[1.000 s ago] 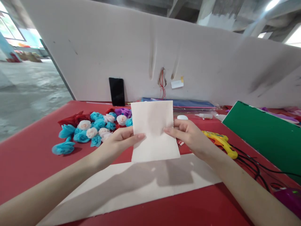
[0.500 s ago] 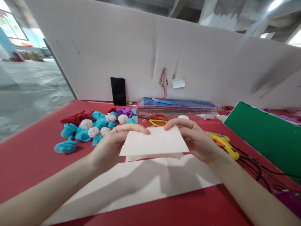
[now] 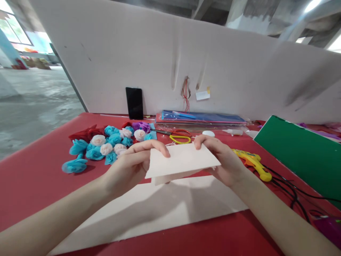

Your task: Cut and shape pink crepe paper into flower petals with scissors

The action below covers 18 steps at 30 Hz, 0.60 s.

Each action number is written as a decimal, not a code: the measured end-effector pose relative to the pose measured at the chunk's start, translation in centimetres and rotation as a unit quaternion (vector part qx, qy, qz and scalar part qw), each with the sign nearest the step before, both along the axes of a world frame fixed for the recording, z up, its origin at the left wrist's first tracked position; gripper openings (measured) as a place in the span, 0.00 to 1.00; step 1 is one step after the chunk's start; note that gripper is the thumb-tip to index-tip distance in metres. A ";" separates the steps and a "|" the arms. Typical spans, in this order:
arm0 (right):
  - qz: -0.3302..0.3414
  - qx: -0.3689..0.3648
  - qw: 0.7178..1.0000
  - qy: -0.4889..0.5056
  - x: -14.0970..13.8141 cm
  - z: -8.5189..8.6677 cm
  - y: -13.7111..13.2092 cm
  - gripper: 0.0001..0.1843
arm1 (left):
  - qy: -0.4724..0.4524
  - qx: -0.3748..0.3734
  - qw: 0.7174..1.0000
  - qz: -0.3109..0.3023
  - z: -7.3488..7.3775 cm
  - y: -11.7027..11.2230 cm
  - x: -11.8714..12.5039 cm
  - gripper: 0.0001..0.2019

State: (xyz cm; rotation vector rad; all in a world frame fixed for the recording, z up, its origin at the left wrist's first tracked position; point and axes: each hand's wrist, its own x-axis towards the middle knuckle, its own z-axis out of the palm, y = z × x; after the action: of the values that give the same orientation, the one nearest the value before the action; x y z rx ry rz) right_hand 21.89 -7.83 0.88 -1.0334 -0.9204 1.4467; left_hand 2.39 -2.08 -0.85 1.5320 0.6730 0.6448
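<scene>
A red table (image 3: pixel 32 177) carries a large white sheet (image 3: pixel 165 209) nearest the person. Above it the left hand (image 3: pixel 128 167) and right hand (image 3: pixel 223 160) hold a folded paper (image 3: pixel 181 161) off the surface, fingers curled over its far corners and pinching it against the thumbs. The paper lies almost flat, long axis left to right, its two loose edges facing the person. Beyond are flowers (image 3: pixel 106 144) to the left, scissors (image 3: pixel 179 137) behind the paper, a glue gun (image 3: pixel 252 161) and green board (image 3: pixel 298 153) to the right, then a phone (image 3: pixel 134 103) leaning on a white partition (image 3: pixel 160 53).
</scene>
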 end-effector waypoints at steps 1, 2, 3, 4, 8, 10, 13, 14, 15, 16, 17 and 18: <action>-0.010 -0.009 1.000 0.007 0.0 0.1 0.1 0.06 | -0.013 -0.005 1.000 0.002 0.0 0.1 0.1 0.09; -0.022 -0.016 1.000 0.013 -0.1 0.2 0.1 0.06 | -0.024 0.002 1.000 0.012 -0.1 0.4 0.1 0.12; -0.034 -0.020 0.999 0.019 -0.1 0.2 0.2 0.06 | -0.029 0.020 0.999 0.027 -0.2 0.6 0.2 0.14; -0.046 -0.023 0.998 0.022 0.0 0.2 0.3 0.06 | -0.029 0.049 0.997 0.045 -0.4 0.9 0.2 0.16; -0.069 -0.022 0.997 0.018 -0.1 -0.5 0.6 0.07 | -0.049 0.161 0.978 0.121 -0.5 1.7 0.0 0.18; -0.063 -0.016 0.998 0.004 -0.4 -1.1 0.6 0.08 | -0.047 0.210 0.968 0.127 -0.1 1.5 -0.3 0.18; -0.040 -0.010 0.999 -0.020 -1.1 -1.8 0.5 0.09 | 0.030 0.288 0.955 0.059 0.8 0.5 -0.6 0.15; -0.034 -0.010 0.999 -0.026 -1.3 -1.9 0.4 0.10 | 0.082 0.331 0.940 0.021 1.0 0.1 -0.6 0.16; -0.028 -0.010 0.999 -0.030 -1.5 -2.1 0.3 0.10 | 0.132 0.372 0.919 -0.012 1.1 -0.2 -0.6 0.19; -0.024 -0.009 0.999 -0.032 -1.7 -2.2 0.2 0.10 | 0.177 0.412 0.893 -0.039 1.0 -0.4 -0.5 0.21; -0.020 -0.009 0.999 -0.033 -1.9 -2.3 0.1 0.10 | 0.211 0.448 0.867 -0.054 0.9 -0.6 -0.3 0.22; -0.016 -0.009 0.999 -0.032 -2.0 -2.3 0.1 0.10 | 0.229 0.475 0.848 -0.058 0.6 -0.7 -0.2 0.22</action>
State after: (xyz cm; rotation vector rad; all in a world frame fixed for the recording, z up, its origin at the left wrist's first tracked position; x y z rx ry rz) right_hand 19.90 -7.78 -1.46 -1.1091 -0.9342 1.4032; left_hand 2.17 -2.74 -0.26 2.6935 0.6266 0.5393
